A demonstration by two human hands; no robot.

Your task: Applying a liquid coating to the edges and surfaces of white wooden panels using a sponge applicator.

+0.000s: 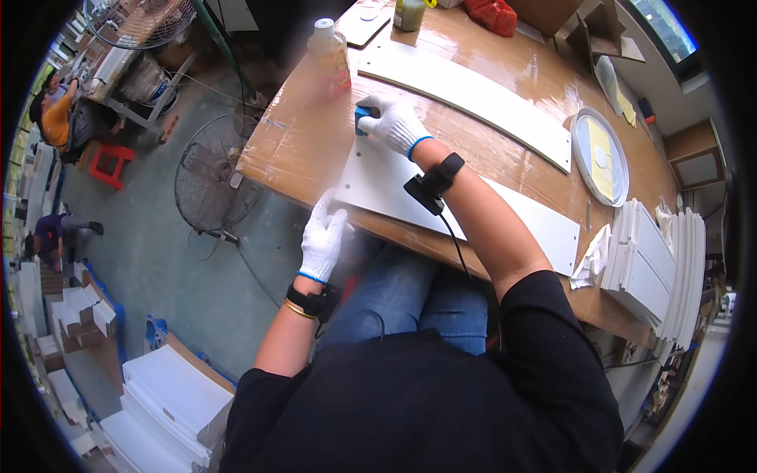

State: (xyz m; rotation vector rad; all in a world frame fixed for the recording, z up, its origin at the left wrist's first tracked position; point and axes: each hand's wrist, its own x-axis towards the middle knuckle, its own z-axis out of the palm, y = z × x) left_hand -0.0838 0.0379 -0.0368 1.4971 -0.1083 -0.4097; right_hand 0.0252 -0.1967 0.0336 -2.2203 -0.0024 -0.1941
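A long white panel [516, 225] with small holes near its left end lies along the near edge of the table. My right hand [392, 124], in a white knitted glove, grips a small blue block [362, 121] against the panel's far left corner; the block's exact kind is unclear. My left hand [322, 240], gloved the same way, has its fingers and thumb closed at the near left corner of that panel. A second white panel [473, 98] lies farther back, roughly parallel. Beyond my right hand stands a clouded plastic bottle [328, 59] with a white cap.
The brown table [276, 150] also carries a round tray [582, 150] with a yellow sheet, a white cloth [590, 258], stacked white boards [643, 252], a jar [408, 14] and a red bag [490, 16]. A floor fan [213, 177] stands to the left. Two people are farther off.
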